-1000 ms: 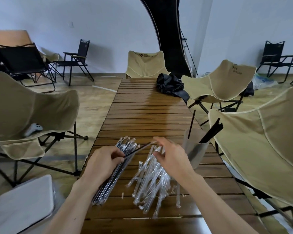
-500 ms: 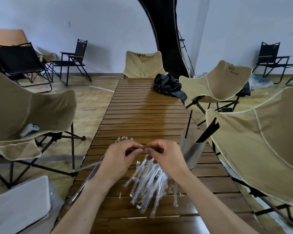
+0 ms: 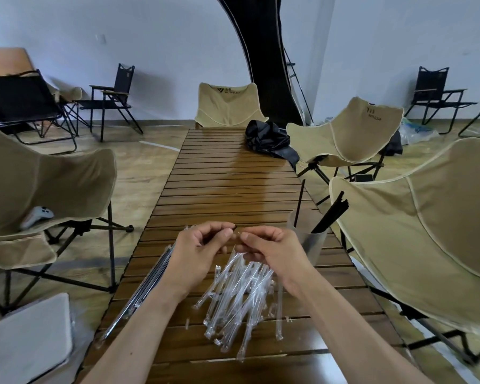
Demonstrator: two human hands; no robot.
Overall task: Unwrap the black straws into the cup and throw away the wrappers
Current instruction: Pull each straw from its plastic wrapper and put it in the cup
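Note:
My left hand [image 3: 203, 245] and my right hand [image 3: 272, 249] meet fingertip to fingertip above the slatted wooden table [image 3: 227, 173]. Together they pinch the end of a wrapped black straw, whose black tip [image 3: 235, 227] shows between the thumbs. Several wrapped black straws [image 3: 144, 286] run from under my left hand down toward the table's left edge. A pile of clear empty wrappers [image 3: 241, 297] lies below both hands. The clear cup [image 3: 309, 242] stands just right of my right hand and holds several unwrapped black straws [image 3: 330, 214].
Beige folding chairs stand close on both sides, one on the left [image 3: 39, 189] and one on the right [image 3: 427, 231]. A black bag [image 3: 269, 139] lies at the table's far right end. A white box lid [image 3: 25, 342] sits at lower left.
My hands have come together: the left rose from the wrapped bundle on the table and now meets the right at the straw's end. The view has shifted slightly.

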